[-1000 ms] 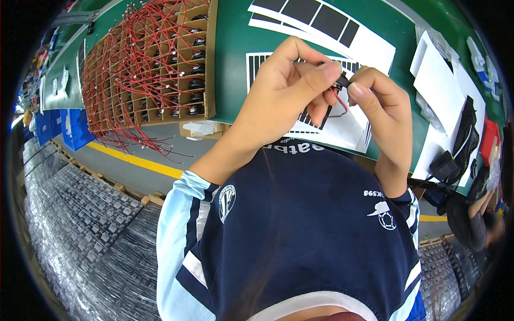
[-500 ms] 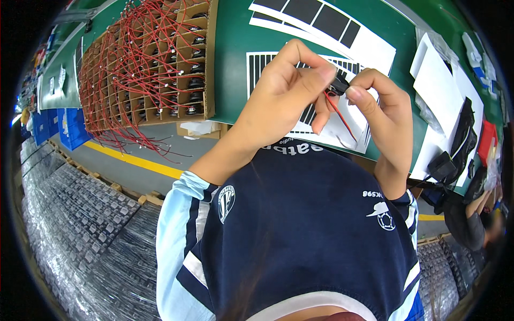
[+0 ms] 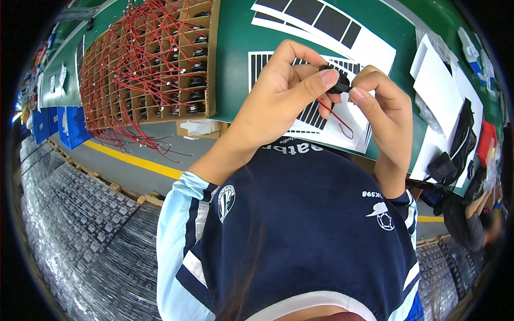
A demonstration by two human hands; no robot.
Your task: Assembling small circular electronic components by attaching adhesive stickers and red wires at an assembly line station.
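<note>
Two bare hands meet over the green worktop [image 3: 233,67], both at one small black round part [image 3: 337,80]. The left hand [image 3: 284,93] pinches it between thumb and bent forefinger, the thumb lying across its face, the other fingers loosely curled below. The right hand [image 3: 383,101] has its thumb and forefinger tips drawn together at the part's right edge, its remaining fingers folded in. A red wire [image 3: 334,113] (thin, with a loop toward its end) hangs from beneath the part toward the person.

Behind and below the hands lies a white sheet with black strips [image 3: 310,116], partly hidden by them; farther back are sheets bearing larger black rectangles [image 3: 330,24]. To the left stands a divided cardboard box [image 3: 212,64], its cells holding dark round pieces [image 3: 197,82], with a tangle of red wires [image 3: 144,64] spread over the top and trailing past the near edge. On the right, blank white sheets [image 3: 439,83] lie near a black bag-like item [image 3: 466,131], too bunched up to identify. Beyond the worktop's left end are blue bins [image 3: 74,128], and another person's dark sleeve [image 3: 461,222] shows far right.
</note>
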